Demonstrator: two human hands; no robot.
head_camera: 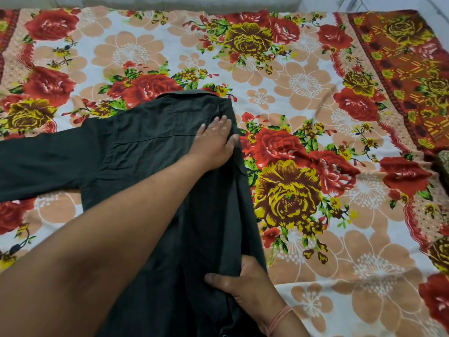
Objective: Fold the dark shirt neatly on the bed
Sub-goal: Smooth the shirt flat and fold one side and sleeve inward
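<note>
The bed (315, 98) fills almost the whole view, and it is covered by a sheet (303, 76) with a white ground, big peach-coloured flowers, red roses and yellow-brown roses with green leaves. On the right side the sheet has a dark red and orange border (401, 59) with a different, denser pattern. At the top edge of the view a plain grey band (194, 1) runs along the far side of the bed; I cannot tell if it is a wall or a headboard. The dark shirt (158, 147) lies flat on the sheet, left of the middle, with its collar (194, 94) pointing to the far side and one sleeve (36, 166) stretched out to the left. Its right side is folded inward, so a straight edge goes from the collar down toward the person. The left hand (215, 139) rests flat and open on the upper part of the shirt, near this folded edge, with the fingers spread and pressing the cloth. The right hand (243, 285) is lower, at the near part of the same edge, and it pinches the fabric between thumb and fingers. A thin thread band (279, 317) is around the right wrist.
</note>
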